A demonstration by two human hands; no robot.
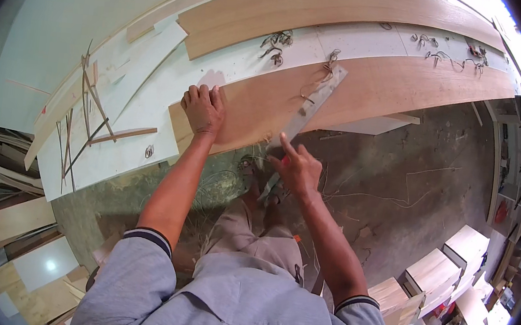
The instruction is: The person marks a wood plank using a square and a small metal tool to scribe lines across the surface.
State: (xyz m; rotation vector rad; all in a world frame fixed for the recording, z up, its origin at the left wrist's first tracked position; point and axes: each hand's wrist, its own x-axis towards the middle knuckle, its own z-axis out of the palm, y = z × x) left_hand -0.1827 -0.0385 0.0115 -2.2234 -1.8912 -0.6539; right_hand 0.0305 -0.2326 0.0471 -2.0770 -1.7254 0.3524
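Note:
My left hand point(203, 111) lies on the near end of a long reddish-brown wood board point(240, 113), palm down with fingers together and slightly bent, gripping nothing. My right hand point(298, 169) is closed at the board's front edge, index finger stretched forward. A bit of red shows inside its fingers; the rest of what it holds is hidden. Beside that hand, a long flat grey strip point(314, 101) slants across the board and runs past the front edge toward my feet. Thin curled brown strips point(331, 62) lie at the strip's far end.
Under the board stands a white-topped worktable point(219, 69) with a second brown board point(326, 17) behind. Thin dark sticks point(92, 107) lie at the left. More curled strips point(279, 41) sit between the boards. Loose strands lie on the floor point(393, 170). Wooden drawer boxes point(430, 269) stand at lower right.

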